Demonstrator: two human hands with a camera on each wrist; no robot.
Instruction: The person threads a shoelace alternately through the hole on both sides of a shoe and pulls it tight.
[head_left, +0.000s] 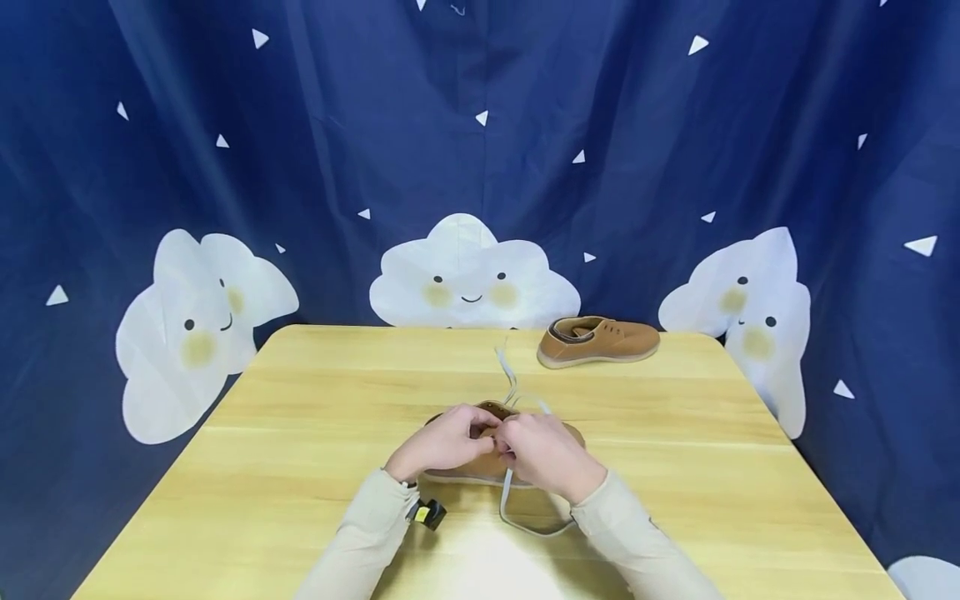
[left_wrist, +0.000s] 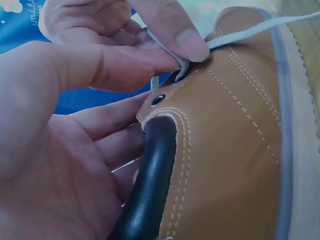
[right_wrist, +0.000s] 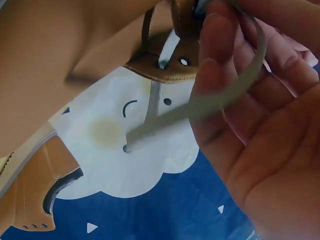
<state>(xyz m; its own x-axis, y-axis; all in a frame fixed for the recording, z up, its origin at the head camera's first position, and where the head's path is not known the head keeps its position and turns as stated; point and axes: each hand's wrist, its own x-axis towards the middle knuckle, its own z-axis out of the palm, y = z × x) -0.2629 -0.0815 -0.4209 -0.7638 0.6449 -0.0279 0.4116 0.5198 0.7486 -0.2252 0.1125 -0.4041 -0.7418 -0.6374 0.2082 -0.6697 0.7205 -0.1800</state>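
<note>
A tan lace-up shoe [head_left: 468,471] with a dark-lined opening sits under both hands, toe to the right. Beside an eyelet [left_wrist: 158,100], the left hand [head_left: 453,437] pinches the grey shoelace [left_wrist: 182,70] between thumb and finger; its other fingers reach behind the eyelet flap. From the toe side, the right hand [head_left: 543,450] meets it, pinching the lace close to the same flap. In the right wrist view, a loop of lace [right_wrist: 215,102] runs across the right fingers, and another stretch passes through the opposite flap [right_wrist: 170,75]. The fingertips partly hide the eyelet being worked.
A second tan shoe [head_left: 600,342] stands at the table's far right edge, with no lace visible. One loose lace end [head_left: 506,371] lies beyond the near shoe, and a lace loop [head_left: 536,532] hangs toward the front. Behind the wooden table [head_left: 300,400] hangs a blue cloud-print curtain [head_left: 480,67].
</note>
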